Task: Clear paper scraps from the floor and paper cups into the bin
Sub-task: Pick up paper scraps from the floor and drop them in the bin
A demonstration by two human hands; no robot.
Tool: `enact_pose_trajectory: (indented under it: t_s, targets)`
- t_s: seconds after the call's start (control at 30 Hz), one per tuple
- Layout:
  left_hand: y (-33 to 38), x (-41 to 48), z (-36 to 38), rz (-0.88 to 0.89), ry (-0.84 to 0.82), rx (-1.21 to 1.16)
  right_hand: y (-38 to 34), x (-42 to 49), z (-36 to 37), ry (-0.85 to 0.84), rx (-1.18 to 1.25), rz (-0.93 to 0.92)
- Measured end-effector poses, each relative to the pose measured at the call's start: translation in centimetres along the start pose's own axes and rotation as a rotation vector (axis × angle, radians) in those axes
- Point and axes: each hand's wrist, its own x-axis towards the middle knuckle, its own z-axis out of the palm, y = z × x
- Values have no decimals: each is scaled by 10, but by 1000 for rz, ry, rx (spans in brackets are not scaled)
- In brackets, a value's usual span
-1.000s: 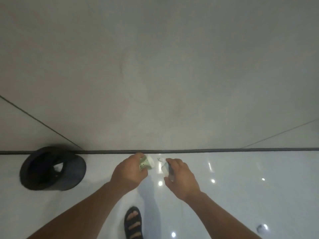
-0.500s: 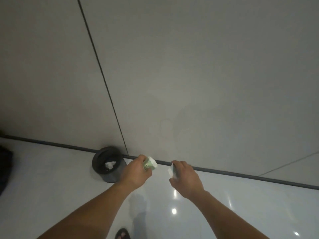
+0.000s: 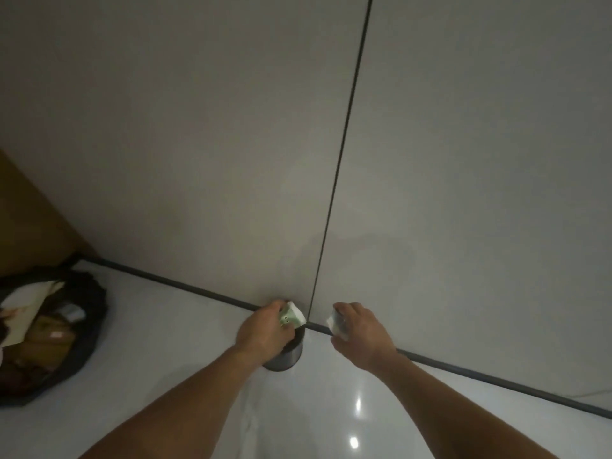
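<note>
Now our left fingers (image 3: 277, 307), curled round a crumpled green-and-white paper cup (image 3: 292, 318), hang over the small dark round bin (image 3: 288, 355), which sat off to their left half a second ago. Our right fingers (image 3: 346, 308) grip a white crumpled paper scrap (image 3: 333, 323) just beside it. We judge the drop comes next. We cannot see inside the bin; a black plastic bag (image 3: 91, 329) holding cardboard lies well apart.

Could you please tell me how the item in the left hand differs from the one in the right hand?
The paper cup in the left hand has a green print; the white paper in the right hand looks plain. The paper cup is held over the bin; the white paper is off to its right. Both are gripped in curled fingers.
</note>
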Motion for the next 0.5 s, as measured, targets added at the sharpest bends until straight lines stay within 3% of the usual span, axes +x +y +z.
enact_pose_trajectory:
  t_s: [0.2,0.5]
  targets:
    - [-35,47,-16,3,-88,51,-27,51,24,-3,61,49]
    - [-56,136,-1,-37,-276,163,5,138,77,-94,213,175]
